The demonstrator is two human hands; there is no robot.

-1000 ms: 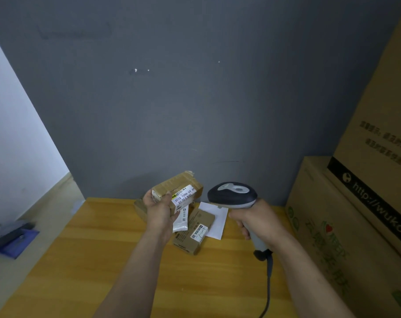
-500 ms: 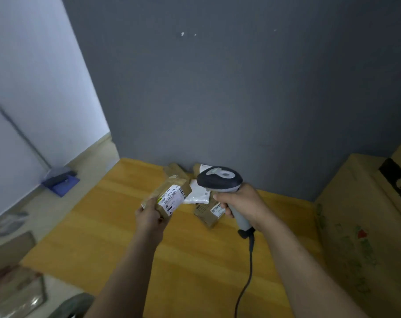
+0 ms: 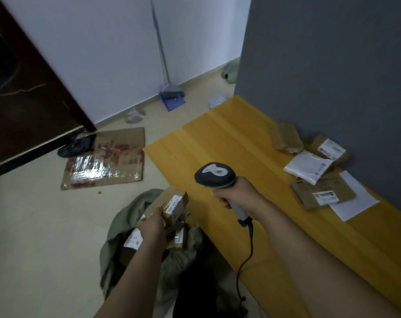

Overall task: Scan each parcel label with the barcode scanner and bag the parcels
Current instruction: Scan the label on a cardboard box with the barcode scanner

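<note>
My left hand (image 3: 152, 226) grips a small brown parcel (image 3: 173, 201) with a white label, held over the open mouth of a grey-green bag (image 3: 121, 228) on the floor left of the table. Other labelled parcels (image 3: 133, 242) lie inside the bag. My right hand (image 3: 237, 196) grips the handle of the dark grey barcode scanner (image 3: 214, 175) above the table's left edge; its cable (image 3: 246, 260) hangs down. On the yellow wooden table (image 3: 217, 138), against the grey wall, lie several parcels: brown boxes (image 3: 286, 137), a white mailer (image 3: 306, 166) and a flat brown packet (image 3: 323, 191).
A white paper sheet (image 3: 353, 201) lies under the flat packet. On the floor sit a flattened cardboard sheet (image 3: 107, 159), a dark bundle (image 3: 74, 146) by a dark door (image 3: 23, 92), and a blue dustpan with broom (image 3: 170, 95) against the white wall.
My view has swung left and down, off the table toward the floor. My left hand carried the parcel from over the table to above the bag. The scanner stays in my right hand.
</note>
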